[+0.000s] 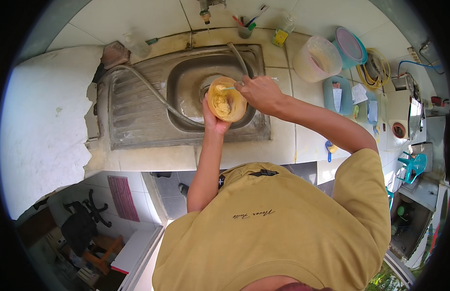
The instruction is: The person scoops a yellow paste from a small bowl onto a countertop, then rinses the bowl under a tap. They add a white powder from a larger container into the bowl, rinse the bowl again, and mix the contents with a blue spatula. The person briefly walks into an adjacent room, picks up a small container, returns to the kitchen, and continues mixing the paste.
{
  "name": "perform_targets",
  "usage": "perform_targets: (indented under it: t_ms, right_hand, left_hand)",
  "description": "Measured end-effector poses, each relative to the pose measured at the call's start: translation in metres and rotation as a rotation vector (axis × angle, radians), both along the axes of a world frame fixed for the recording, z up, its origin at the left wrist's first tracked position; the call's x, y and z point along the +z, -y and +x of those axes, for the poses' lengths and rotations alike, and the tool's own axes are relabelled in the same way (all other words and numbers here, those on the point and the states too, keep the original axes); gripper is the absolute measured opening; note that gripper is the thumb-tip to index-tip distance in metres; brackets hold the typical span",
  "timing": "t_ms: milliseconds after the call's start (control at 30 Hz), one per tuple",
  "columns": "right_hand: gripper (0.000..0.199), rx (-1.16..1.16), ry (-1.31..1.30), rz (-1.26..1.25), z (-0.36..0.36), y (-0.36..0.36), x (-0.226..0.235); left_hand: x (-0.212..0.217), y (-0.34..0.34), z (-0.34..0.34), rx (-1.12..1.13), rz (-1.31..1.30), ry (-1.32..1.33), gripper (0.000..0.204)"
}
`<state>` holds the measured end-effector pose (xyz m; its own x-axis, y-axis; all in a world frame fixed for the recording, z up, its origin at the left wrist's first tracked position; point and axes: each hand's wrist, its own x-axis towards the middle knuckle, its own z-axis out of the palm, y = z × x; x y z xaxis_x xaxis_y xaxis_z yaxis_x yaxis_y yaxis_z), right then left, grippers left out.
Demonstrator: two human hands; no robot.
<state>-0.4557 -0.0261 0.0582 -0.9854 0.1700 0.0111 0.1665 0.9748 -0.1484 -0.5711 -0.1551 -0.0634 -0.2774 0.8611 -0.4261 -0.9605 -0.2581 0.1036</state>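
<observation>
My left hand (214,120) cups an orange plastic bowl (241,106) from its near left side, fingers around the wall. The bowl is tipped so its inside shows, with a lumpy yellow paste (221,103) at the bottom and smeared on the wall. My right hand (259,93) is closed around a thin, pale blue-green handle (228,88) that reaches into the paste. The tool's working end is hidden in the paste, so its kind is unclear. Both hands are above the metal sink (179,80).
A grey hose (149,87) curves across the drainboard into the basin. A tap (205,12) is on the wall. Behind stand a toothbrush cup (244,32) and a pump bottle (283,33). To the right are a clear tub (316,60), blue baskets (337,92) and a blue-handled scoop (329,151).
</observation>
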Motion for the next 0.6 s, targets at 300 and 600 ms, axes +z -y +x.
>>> perform_targets:
  t_ms: [300, 600]
  right_hand:
    - [0.013, 0.076, 0.016, 0.038, 0.004, -0.002, 0.002]
    - [0.01, 0.095, 0.109, -0.042, 0.008, 0.009, -0.003]
  left_hand:
    - [0.008, -0.003, -0.006, -0.011, 0.042, -0.049, 0.055]
    - [0.012, 0.004, -0.004, 0.003, -0.078, -0.114, 0.056]
